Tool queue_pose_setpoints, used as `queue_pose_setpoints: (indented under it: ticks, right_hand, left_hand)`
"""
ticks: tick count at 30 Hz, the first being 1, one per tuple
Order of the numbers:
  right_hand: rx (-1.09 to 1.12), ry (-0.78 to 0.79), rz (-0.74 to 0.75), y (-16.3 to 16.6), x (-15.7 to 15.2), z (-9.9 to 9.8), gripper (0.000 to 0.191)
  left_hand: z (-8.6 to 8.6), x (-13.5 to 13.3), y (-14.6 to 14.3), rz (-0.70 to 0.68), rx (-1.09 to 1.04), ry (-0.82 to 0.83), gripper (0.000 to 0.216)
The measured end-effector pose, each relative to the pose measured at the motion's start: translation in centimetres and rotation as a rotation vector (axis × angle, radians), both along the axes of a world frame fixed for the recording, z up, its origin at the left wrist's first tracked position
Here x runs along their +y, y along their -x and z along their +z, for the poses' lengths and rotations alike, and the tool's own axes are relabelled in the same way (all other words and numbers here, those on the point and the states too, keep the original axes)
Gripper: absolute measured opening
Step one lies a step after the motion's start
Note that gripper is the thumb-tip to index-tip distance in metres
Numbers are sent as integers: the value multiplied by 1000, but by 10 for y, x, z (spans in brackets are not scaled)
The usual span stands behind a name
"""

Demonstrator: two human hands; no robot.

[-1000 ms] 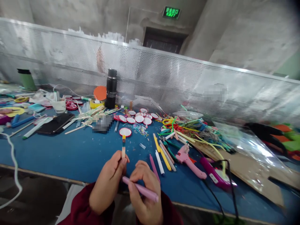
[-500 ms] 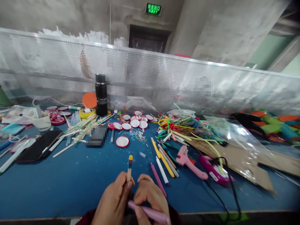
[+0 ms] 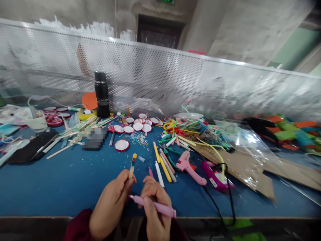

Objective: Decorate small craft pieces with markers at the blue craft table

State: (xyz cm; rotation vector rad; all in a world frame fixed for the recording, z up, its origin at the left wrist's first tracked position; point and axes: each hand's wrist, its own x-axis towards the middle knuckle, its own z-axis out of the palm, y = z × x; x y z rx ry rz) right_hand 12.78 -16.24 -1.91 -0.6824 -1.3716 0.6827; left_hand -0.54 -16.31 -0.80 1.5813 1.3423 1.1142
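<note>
A flat wooden craft stick [image 3: 132, 165], its top end coloured yellow above a dark band, stands up from my left hand [image 3: 110, 202], pinched between thumb and fingers. My right hand [image 3: 155, 192] is closed around a lilac marker [image 3: 162, 208]. The marker's thin tip points left, right beside the fingers of my left hand; whether it touches the stick's lower part I cannot tell. Just beyond my right hand lies a purple-pink pen [image 3: 150, 172], partly hidden, with a white marker [image 3: 159, 174] and a yellow marker [image 3: 166, 170] next to it.
To the right lie a pink glue gun [image 3: 190, 169], a purple device [image 3: 215, 177] with a black cable, and cardboard [image 3: 245, 167]. Round white discs with red rims [image 3: 121, 145], wooden sticks [image 3: 75, 130] and a black bottle [image 3: 101, 95] are farther back. A perforated metal screen [image 3: 150, 77] borders the table.
The view has tipped downward and shifted slightly right. In my right hand the marker has turned, so its tip now shows beside my left hand. The left hand keeps its grip on the stick.
</note>
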Motion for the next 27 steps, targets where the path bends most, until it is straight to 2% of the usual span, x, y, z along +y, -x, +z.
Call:
queue_pose_setpoints:
  ticks: [5,8,13,18,23,27]
  right_hand:
    - [14,-87,-47,-16,7,1,9]
    - [-128,-181,-96,-17,10,0,16]
    - [-290,-289,-109,-19,8,-1,22]
    - [-282,-262,-127,-20,6,-1,26]
    - [-291,-190,-78,-17,3,-1,25]
    - [-300,-158,-110,-18,0,0,26]
  left_hand:
    - [-7,9,-11,92,-135,39,29]
    - [-6,11,-14,153,-193,56,28]
    - [-1,7,-17,148,-219,113,30]
    - [1,6,-19,152,-208,128,29]
    - [-2,8,-17,133,-178,61,28]
    - [-7,8,-11,109,-143,5,26]
